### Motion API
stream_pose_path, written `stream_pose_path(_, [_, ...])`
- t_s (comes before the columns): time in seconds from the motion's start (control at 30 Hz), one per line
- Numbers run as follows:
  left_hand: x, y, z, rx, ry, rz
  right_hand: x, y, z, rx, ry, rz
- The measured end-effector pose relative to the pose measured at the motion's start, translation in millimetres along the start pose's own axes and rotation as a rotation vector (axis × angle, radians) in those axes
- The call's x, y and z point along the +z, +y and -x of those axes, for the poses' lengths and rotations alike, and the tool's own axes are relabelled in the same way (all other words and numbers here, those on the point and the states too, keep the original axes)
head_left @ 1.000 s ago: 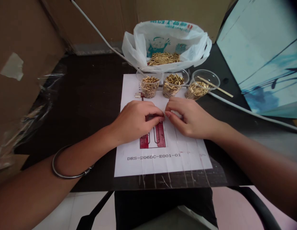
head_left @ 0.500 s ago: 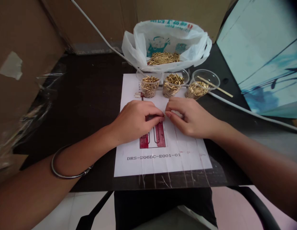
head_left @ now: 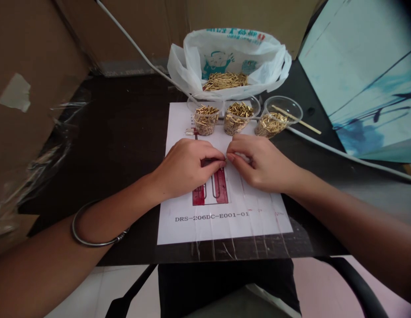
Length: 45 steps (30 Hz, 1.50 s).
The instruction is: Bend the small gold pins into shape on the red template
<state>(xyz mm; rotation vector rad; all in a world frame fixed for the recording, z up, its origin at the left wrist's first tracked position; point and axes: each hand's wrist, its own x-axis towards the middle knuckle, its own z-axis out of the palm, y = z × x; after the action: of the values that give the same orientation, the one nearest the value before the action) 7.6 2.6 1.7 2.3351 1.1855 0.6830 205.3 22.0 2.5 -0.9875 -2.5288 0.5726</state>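
Note:
My left hand is closed in a pinch above a printed sheet that bears a red and black drawing. Facing it, my right hand also pinches, its thumb and forefinger tips almost meeting those of the left. Whatever lies between the fingertips is too small to make out. Just beyond the hands stand three clear plastic cups of short brass-coloured pins: a left cup, a middle cup and a right cup, which leans.
Behind the cups, a white plastic bag holds many longer brass-coloured pins. A thin wooden stick leans out of the right cup. A white cable crosses the dark table. Cardboard walls the left and back.
Both hands keep their pinched pose with the fingertips close together. The whole view has shifted very slightly; the cups and bag stay in place.

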Motion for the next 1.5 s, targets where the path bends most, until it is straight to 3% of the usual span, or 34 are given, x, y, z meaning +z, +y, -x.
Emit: stream_pose_path(1.5, [-6.2, 0.2, -0.3, 0.020, -0.036, 0.064, 1.3, -4.7, 1.8, -0.078, 0.005, 0.159])
